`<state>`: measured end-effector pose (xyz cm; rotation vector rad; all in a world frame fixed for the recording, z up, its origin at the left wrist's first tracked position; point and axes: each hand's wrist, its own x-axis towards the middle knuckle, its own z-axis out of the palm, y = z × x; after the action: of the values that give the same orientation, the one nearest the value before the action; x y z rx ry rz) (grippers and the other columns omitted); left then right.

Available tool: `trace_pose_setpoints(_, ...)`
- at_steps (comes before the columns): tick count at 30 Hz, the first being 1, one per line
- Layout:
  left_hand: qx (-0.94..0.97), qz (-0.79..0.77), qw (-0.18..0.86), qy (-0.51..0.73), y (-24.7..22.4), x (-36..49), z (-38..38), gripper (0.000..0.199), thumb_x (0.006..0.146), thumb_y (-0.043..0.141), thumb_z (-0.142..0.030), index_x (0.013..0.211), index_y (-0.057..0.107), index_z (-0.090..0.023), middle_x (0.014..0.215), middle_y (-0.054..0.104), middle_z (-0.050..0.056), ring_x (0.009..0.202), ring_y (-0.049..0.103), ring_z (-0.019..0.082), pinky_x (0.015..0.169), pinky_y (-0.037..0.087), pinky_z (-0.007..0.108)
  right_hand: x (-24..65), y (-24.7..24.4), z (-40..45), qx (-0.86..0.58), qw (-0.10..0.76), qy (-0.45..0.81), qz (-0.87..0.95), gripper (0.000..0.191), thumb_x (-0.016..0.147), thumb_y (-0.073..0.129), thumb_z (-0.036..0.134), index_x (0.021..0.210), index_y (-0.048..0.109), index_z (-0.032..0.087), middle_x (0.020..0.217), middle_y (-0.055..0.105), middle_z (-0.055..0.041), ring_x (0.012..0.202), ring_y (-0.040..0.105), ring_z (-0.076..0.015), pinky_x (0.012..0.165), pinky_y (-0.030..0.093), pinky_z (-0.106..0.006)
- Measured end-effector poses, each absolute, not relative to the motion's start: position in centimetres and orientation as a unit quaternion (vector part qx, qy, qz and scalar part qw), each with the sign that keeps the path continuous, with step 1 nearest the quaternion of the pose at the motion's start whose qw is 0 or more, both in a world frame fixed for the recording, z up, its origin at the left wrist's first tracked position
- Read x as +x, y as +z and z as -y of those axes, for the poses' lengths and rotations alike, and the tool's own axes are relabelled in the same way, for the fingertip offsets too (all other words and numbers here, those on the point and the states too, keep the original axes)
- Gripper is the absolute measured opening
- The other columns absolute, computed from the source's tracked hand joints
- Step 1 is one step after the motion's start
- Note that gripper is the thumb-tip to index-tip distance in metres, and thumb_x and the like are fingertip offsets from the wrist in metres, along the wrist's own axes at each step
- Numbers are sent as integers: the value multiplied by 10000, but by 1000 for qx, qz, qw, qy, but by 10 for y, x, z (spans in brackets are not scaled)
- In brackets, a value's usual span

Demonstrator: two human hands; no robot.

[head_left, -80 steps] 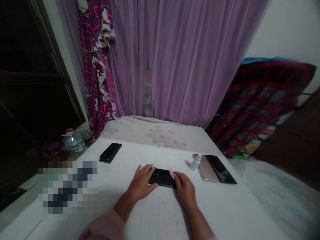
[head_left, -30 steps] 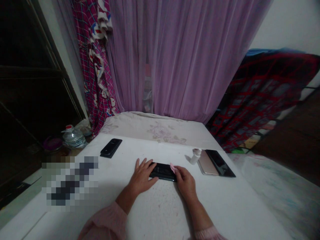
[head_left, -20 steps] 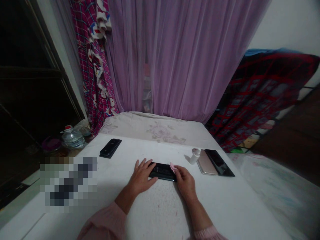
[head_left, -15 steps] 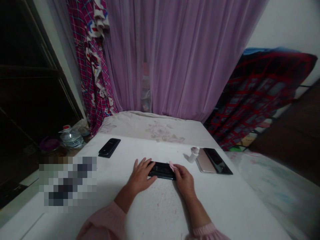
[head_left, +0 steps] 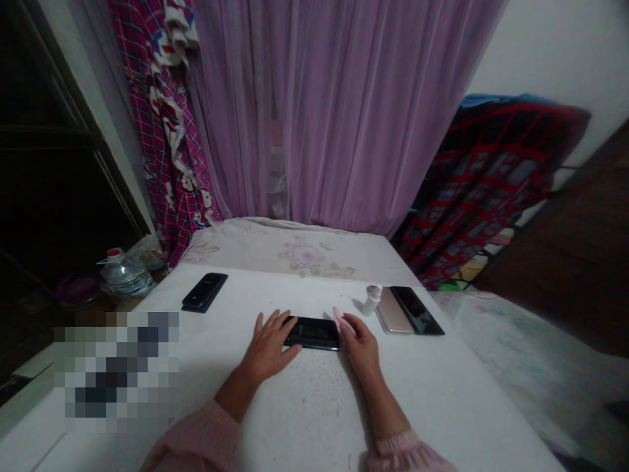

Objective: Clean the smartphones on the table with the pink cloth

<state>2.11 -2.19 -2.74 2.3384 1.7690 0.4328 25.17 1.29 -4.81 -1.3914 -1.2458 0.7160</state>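
A black smartphone (head_left: 317, 333) lies crosswise on the white table in front of me. My left hand (head_left: 268, 344) is at its left end, with the thumb along the near edge, the index finger over the far corner and the other fingers spread. At the right end, my right hand (head_left: 361, 351) pinches a small pink cloth (head_left: 340, 319). Part of that cloth is hidden by the fingers. A white spray bottle (head_left: 372, 301) stands upright beyond my right hand.
Right of the bottle lie a rose-gold phone (head_left: 396, 311) and a dark phone (head_left: 417, 311), side by side. Another dark phone (head_left: 206, 292) sits at the far left on a flat black piece. A pixelated patch (head_left: 118, 367) covers the left edge. Purple curtains (head_left: 344, 118) hang behind.
My right hand and the pink cloth have shifted slightly at the phone's right end, with the cloth now more upright. My left hand keeps its place on the phone. The whole view has shifted slightly.
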Motion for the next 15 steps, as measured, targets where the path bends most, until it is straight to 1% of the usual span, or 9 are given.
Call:
trace_pose_setpoints(5, 788, -594, 82, 136, -27, 21, 22, 553, 871, 534, -411, 1389, 436, -242, 1488, 398, 89, 1392, 292, 319, 1123, 118, 619, 252, -49, -15, -591, 546, 299, 513, 437, 673, 585, 444, 978, 715, 160, 995, 733, -95, 925, 664, -249, 834, 524, -361)
trace_pose_setpoints(9, 790, -592, 75, 137, -29, 21, 22, 554, 873, 535, -414, 1392, 432, -249, 1490, 396, 86, 1392, 293, 318, 1122, 123, 619, 252, -50, -15, -591, 542, 302, 516, 451, 679, 575, 445, 995, 710, 153, 1009, 729, -103, 938, 662, -251, 854, 520, -369)
trace_pose_setpoints(15, 791, -591, 73, 138, -30, 20, 21, 553, 877, 535, -424, 1392, 434, -250, 1487, 401, 84, 1390, 296, 320, 1123, 127, 618, 253, -51, -15, -594, 539, 299, 517, 452, 685, 574, 456, 996, 707, 156, 1007, 730, -101, 925, 667, -250, 842, 524, -365)
